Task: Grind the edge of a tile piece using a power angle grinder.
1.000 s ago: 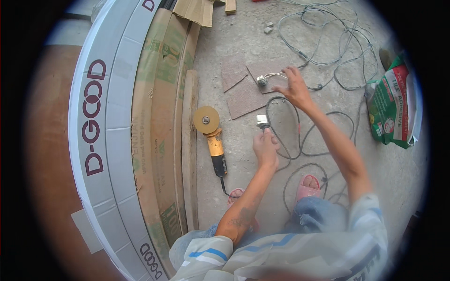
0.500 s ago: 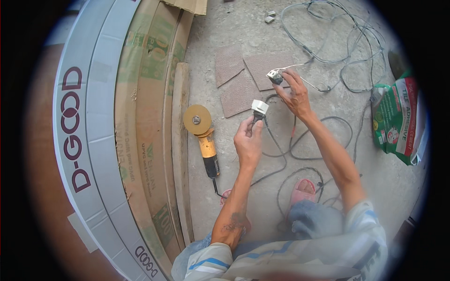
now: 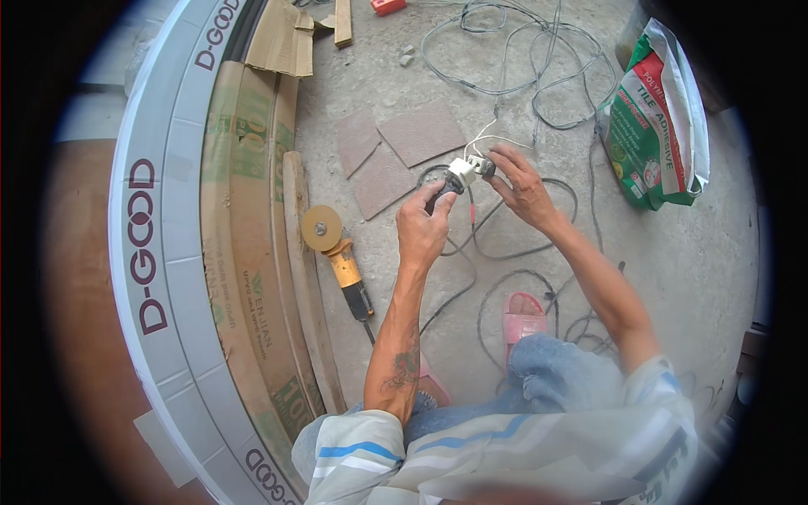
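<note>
My left hand (image 3: 423, 225) is closed round a black plug with a white adapter (image 3: 460, 172) on its end. Just right of it, the fingers of my right hand (image 3: 526, 189) pinch a small black-and-white socket connector (image 3: 481, 165) with thin white wires running from it. The adapter and the connector are brought close together; whether they touch, I cannot tell. On the concrete, left of my left forearm, lies a yellow-and-black angle grinder (image 3: 345, 271) with a tan disc. Its black cord runs off behind that forearm.
Brown textured tile pieces (image 3: 421, 132) lie beyond my hands. Loose cable loops (image 3: 539, 80) spread over the floor farther off. A green, red and white bag (image 3: 644, 126) stands at right. Long cardboard boxes (image 3: 244, 252), a wooden strip (image 3: 305, 278) and a grey-white carton (image 3: 181, 252) line the left.
My hands have come together, bringing the adapter and the connector from apart to side by side. The view has shifted, so floor objects sit farther left, and a red object shows at the top.
</note>
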Action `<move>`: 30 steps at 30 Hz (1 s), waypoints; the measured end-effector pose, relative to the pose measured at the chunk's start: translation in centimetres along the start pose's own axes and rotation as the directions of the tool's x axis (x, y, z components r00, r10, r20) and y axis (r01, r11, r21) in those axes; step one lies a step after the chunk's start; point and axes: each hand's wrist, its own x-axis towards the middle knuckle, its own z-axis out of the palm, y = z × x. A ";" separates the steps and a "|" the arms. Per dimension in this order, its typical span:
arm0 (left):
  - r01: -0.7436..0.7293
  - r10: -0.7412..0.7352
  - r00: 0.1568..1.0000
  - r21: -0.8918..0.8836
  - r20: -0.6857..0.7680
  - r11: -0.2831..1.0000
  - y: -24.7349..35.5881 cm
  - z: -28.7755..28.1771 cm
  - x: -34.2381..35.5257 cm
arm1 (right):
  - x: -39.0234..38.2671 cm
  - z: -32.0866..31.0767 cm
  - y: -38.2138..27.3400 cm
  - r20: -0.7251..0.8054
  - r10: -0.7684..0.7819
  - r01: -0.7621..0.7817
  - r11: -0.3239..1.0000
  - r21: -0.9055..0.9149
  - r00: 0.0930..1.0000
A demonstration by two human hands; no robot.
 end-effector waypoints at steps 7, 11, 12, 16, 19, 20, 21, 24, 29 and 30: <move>0.021 -0.097 0.933 0.216 0.346 0.976 0.6 -5.1 1.5 | -1.1 0.1 -2.3 0.085 -0.058 0.050 0.994 0.092 0.995; 0.168 -0.172 0.872 0.052 0.457 0.985 0.1 -6.4 1.6 | -1.2 -0.6 -3.3 0.098 -0.056 0.041 0.988 0.149 0.994; 0.170 -0.176 0.868 0.054 0.465 0.984 -0.2 -6.4 1.6 | -1.3 -0.7 -3.2 0.129 -0.051 0.027 0.984 0.179 0.990; 0.154 -0.159 0.832 0.055 0.531 0.987 -0.6 -6.0 2.2 | -1.8 -1.3 -2.7 0.187 -0.057 0.022 0.983 0.184 0.981; 0.142 -0.145 0.811 0.049 0.567 0.989 -0.5 -5.2 2.3 | -2.3 -1.9 -2.8 0.199 -0.001 -0.042 0.977 0.209 0.980; 0.143 -0.141 0.801 0.042 0.582 0.989 -0.5 -5.0 2.4 | -2.4 -2.0 -2.6 0.197 0.006 -0.047 0.977 0.206 0.980; 0.146 -0.143 0.798 0.042 0.586 0.988 -0.6 -4.8 2.6 | -2.5 -2.2 -2.5 0.189 0.007 -0.049 0.975 0.218 0.982; 0.158 -0.131 0.776 0.011 0.617 0.987 -0.8 -4.2 3.1 | -2.2 -3.3 -3.0 0.187 0.036 -0.075 0.976 0.204 0.982; -0.002 -0.004 0.727 0.007 0.686 1.000 -0.7 -3.9 4.7 | -2.2 -3.7 -2.7 0.210 0.014 -0.052 0.983 0.179 0.978; 0.009 -0.008 0.725 0.001 0.689 1.000 -0.3 -3.6 4.7 | -2.2 -4.6 -3.2 0.196 0.079 -0.116 0.976 0.186 0.977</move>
